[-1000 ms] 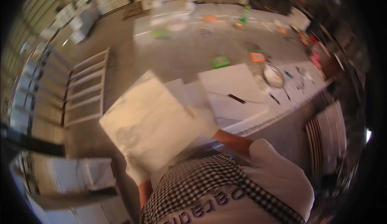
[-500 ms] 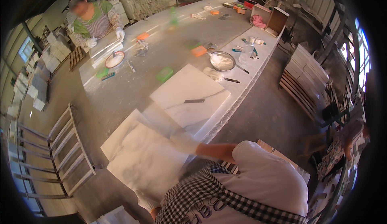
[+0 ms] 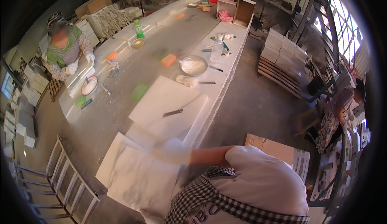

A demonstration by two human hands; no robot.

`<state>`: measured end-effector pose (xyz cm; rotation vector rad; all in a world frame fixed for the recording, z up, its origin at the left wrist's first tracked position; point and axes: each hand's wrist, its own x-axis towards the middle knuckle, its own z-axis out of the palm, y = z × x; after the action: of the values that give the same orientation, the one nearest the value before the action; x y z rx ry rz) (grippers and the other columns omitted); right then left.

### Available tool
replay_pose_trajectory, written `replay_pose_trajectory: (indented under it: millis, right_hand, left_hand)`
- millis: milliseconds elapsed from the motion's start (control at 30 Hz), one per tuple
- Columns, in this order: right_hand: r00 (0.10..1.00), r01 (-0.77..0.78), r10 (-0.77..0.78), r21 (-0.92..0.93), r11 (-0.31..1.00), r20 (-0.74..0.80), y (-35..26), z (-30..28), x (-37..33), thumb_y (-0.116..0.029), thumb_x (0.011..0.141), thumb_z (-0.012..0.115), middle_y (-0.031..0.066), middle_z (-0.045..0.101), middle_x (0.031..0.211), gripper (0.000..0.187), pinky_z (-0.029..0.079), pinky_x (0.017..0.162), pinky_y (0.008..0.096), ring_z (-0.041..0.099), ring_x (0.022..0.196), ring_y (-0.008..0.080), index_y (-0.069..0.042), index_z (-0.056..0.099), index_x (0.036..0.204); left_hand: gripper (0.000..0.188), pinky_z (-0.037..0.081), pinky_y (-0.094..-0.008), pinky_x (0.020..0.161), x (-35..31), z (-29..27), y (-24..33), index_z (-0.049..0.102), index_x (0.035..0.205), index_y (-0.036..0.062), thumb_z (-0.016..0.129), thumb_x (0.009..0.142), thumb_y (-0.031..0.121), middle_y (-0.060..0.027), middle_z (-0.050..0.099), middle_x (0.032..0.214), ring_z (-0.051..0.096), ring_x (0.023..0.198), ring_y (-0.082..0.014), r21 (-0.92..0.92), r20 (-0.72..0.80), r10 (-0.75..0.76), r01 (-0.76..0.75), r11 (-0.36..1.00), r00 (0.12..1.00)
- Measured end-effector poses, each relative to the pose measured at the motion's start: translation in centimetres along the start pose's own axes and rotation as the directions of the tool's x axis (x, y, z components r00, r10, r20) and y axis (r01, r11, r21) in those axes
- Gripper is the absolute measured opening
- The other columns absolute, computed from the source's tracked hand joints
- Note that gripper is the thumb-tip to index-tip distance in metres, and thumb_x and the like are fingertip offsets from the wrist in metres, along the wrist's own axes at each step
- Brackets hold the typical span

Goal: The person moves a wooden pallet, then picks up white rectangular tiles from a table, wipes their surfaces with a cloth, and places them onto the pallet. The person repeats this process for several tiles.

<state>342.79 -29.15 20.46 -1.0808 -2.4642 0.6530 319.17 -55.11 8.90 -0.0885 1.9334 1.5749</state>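
My right hand (image 3: 171, 150), in a white glove, is smeared by motion above the table edge, between two marbled slabs. Its fingers cannot be made out, and a pale blurred streak runs off it to the upper left. Below it lies a white slab with grey veins (image 3: 139, 181), over the near end of the table, with another pale edge beside it. My left hand (image 3: 150, 216) shows only as a bit of white glove at that slab's near edge; its fingers are hidden. Farther on, a second slab (image 3: 165, 95) carries a dark flat blade (image 3: 173, 113).
Beyond are a bowl of white paste (image 3: 193, 66), an orange block (image 3: 168, 60), a clear bottle (image 3: 217, 50) and a green box (image 3: 139, 91). A gloved co-worker (image 3: 64, 50) stands across the table. A metal rack (image 3: 60, 179) stands left; another person (image 3: 336, 115) is at far right.
The view has turned, so the table and its things sit farther left and lower. My right hand stays near the slabs, blurred in both frames. The co-worker's hands remain by the white pieces.
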Motion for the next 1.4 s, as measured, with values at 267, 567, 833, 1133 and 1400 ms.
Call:
replay_pose_trajectory:
  millis: [267,567,833,1133,1400]
  right_hand:
    - [0.722,-0.326,0.377,0.196,0.925,-0.581,21.3,-3.1,0.9,-0.024,0.092,0.061,0.0176,0.067,0.106,0.037,0.053,0.077,0.0431,0.066,0.092,0.0356,-0.010,0.061,0.126]
    - [0.274,-0.783,0.494,0.106,0.613,-0.825,48.0,-18.3,-2.8,-0.025,0.090,0.060,0.0121,0.067,0.108,0.027,0.050,0.088,0.0432,0.063,0.101,0.0347,-0.019,0.067,0.115]
    - [0.524,-0.692,0.624,0.138,0.708,-0.579,69.7,-21.6,-1.9,-0.032,0.097,0.051,0.0098,0.066,0.083,0.030,0.052,0.064,0.0376,0.062,0.072,0.0221,-0.007,0.067,0.103]
    - [0.553,-0.819,0.651,-0.198,0.538,-0.519,63.4,-27.3,-0.7,-0.039,0.098,0.042,0.0161,0.067,0.119,0.044,0.049,0.092,0.0468,0.063,0.108,0.0400,-0.016,0.062,0.129]
    - [0.534,-0.660,0.552,0.092,0.745,-0.641,53.0,-20.0,-8.2,-0.035,0.103,0.036,0.0192,0.059,0.134,0.051,0.045,0.103,0.0433,0.057,0.121,0.0380,0.000,0.056,0.134]
  left_hand:
    - [0.049,0.047,-0.0284,0.069,-1.9,6.2,2.5,0.066,0.123,0.0052,0.053,0.097,0.045,-0.0041,0.065,0.103,0.055,0.080,-0.0141,0.116,-0.058,0.027,-0.020,0.993,0.998]
    - [0.047,0.047,-0.0277,0.066,-5.0,13.8,4.7,0.067,0.122,0.0082,0.053,0.097,0.045,-0.0030,0.065,0.101,0.054,0.077,-0.0128,0.243,-0.161,0.059,-0.018,0.970,0.985]
    - [0.051,0.047,-0.0287,0.065,-3.2,1.5,2.5,0.069,0.118,0.0076,0.053,0.096,0.050,-0.0024,0.066,0.096,0.054,0.077,-0.0121,0.164,-0.236,0.000,0.040,0.986,0.972]
    - [0.077,0.045,-0.0366,0.068,0.4,-2.9,-1.8,0.072,0.096,-0.0044,0.052,0.089,0.069,-0.0051,0.063,0.079,0.050,0.073,-0.0137,0.529,-0.554,0.130,0.228,0.817,0.822]
    - [0.062,0.039,-0.0324,0.066,-2.0,-0.8,-0.7,0.065,0.086,-0.0020,0.054,0.093,0.059,-0.0008,0.052,0.075,0.042,0.072,-0.0114,0.402,-0.504,0.105,0.126,0.907,0.857]
